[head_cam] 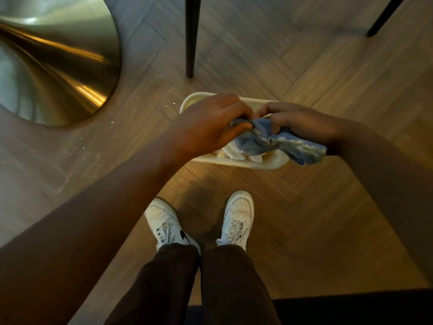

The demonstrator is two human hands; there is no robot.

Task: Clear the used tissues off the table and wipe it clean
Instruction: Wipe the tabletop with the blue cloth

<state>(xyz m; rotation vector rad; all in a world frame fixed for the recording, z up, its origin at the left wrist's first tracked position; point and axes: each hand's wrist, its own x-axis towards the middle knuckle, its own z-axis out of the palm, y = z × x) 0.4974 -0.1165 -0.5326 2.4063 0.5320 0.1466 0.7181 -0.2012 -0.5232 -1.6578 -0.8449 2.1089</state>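
I look down at a cream waste bin (264,164) on the wooden floor. Both my hands are above it and hold a crumpled blue cloth (276,143) with pale crumbs stuck to it. My left hand (210,123) grips the cloth's left end, fingers curled. My right hand (297,120) grips its right part, and a loose end hangs past the bin's right rim. White crumpled tissues (234,152) lie inside the bin under the cloth. The table top is out of view.
A round brass table base (58,59) stands on the floor at the left. Two dark chair legs (191,36) rise at the top. White crumbs (112,120) dot the floor near the base. My feet in white shoes (236,219) stand just behind the bin.
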